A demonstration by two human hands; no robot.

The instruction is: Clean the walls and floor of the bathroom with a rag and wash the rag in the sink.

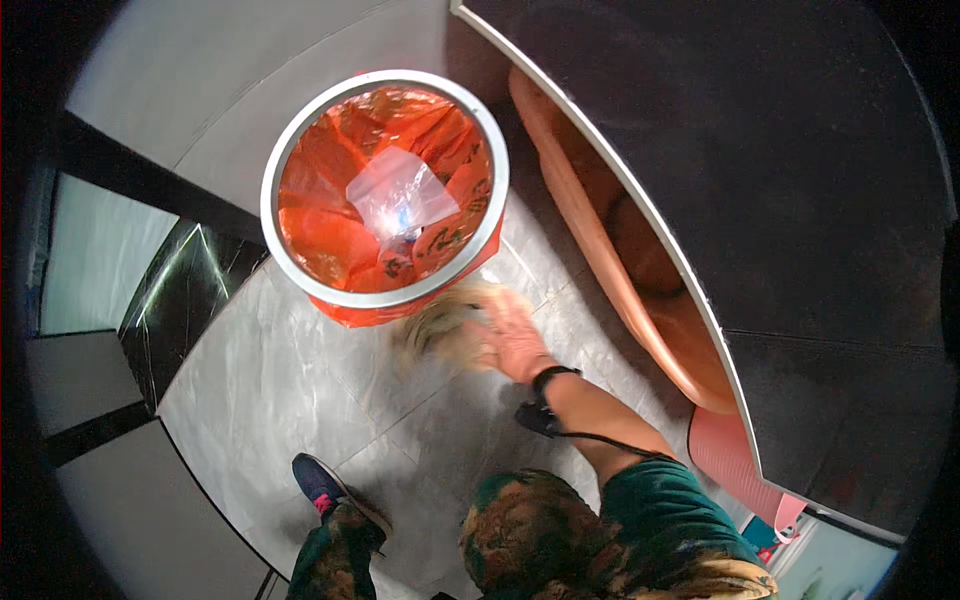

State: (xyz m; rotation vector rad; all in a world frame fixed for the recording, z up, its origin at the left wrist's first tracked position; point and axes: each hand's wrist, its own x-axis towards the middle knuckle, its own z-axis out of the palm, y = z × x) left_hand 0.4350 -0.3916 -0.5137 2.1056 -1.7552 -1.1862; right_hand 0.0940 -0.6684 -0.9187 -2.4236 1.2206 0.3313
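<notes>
My right hand (514, 337) reaches down beside the waste bin (271, 184), its fingers motion-blurred and bent over or against a tan, hairy clump (439, 322). Whether the fingers close on this clump is too blurred to tell, and what the clump is stays unclear. The bin has a pale metal-coloured ring rim and a red plastic liner (322, 232) bearing dark writing. Inside the liner lies a clear plastic bag (401, 187). A black band (551, 379) with a dark attachment and a cord circles my right wrist. My left hand is out of view.
Grey tile flooring (247, 375) surrounds my shoe (319, 476). On the right, a dark tabletop (810, 262) with a white edge overhangs a copper-coloured curved object (592, 232). A pink ribbed item (731, 457) lies below. White panels (187, 82) stand behind the bin.
</notes>
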